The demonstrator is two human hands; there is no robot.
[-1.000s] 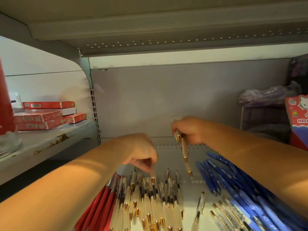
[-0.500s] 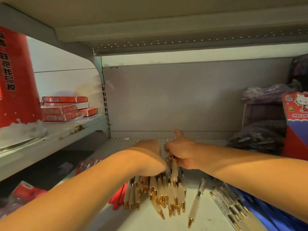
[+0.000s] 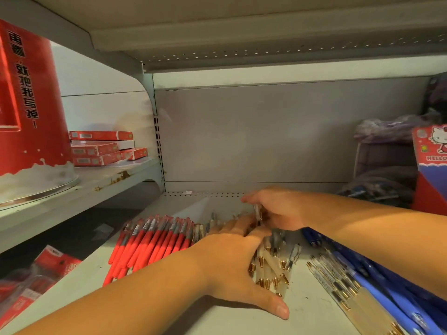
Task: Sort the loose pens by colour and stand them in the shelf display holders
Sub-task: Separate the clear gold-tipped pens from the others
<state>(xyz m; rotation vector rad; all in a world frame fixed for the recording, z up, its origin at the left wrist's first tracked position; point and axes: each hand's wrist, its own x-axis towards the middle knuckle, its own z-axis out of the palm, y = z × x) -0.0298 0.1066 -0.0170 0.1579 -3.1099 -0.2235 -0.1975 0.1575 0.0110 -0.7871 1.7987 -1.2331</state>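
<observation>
Flattened since before, the left hand [image 3: 232, 259] lies spread on cream gold-tipped plastic pens [image 3: 268, 269] loose on the grey metal shelf [image 3: 193, 320]. Behind, the right hand [image 3: 278, 210] pinches several; the far red Hello Kitty carton [image 3: 430, 153] hides its contents.

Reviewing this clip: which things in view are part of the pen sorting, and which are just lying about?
Job in hand: red pens; cream pens; blue pens; left hand pressing on the cream pens; right hand gripping some.

Lying about: red boxes; red display; Hello Kitty box; purple bags.
</observation>
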